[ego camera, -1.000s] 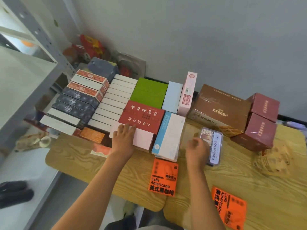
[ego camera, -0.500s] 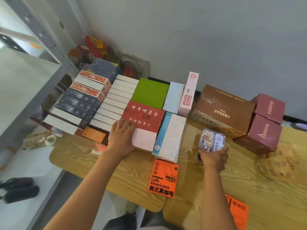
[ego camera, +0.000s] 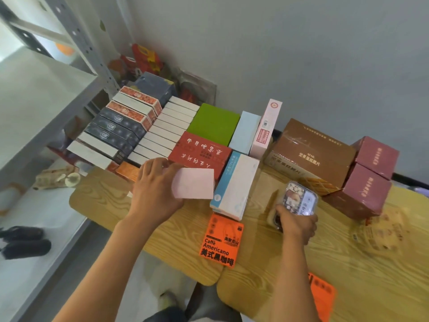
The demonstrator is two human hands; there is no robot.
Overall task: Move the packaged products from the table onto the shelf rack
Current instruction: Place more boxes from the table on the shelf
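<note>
My left hand (ego camera: pixel 156 189) grips the near left end of a red box (ego camera: pixel 199 152) with a pale pink end face, which sits among the packed boxes at the table's left. My right hand (ego camera: pixel 296 223) holds a clear plastic snack tub (ego camera: pixel 298 198) tilted up off the wooden table (ego camera: pixel 348 263). A blue-and-white box (ego camera: pixel 234 184) lies between the two hands. The grey metal shelf rack (ego camera: pixel 34 108) stands to the left, its board bare.
Rows of white, dark and orange boxes (ego camera: pixel 130 126) fill the table's far left. A green box (ego camera: pixel 214 124), a brown carton (ego camera: pixel 308 154) and maroon boxes (ego camera: pixel 369 180) stand along the wall. Two orange coffee packets (ego camera: pixel 220 242) lie near the front edge. A crinkled bag (ego camera: pixel 383 231) lies right.
My right hand closed on the snack tub and tipped it up from the table. My left hand slid around the red box's near end and took hold of it.
</note>
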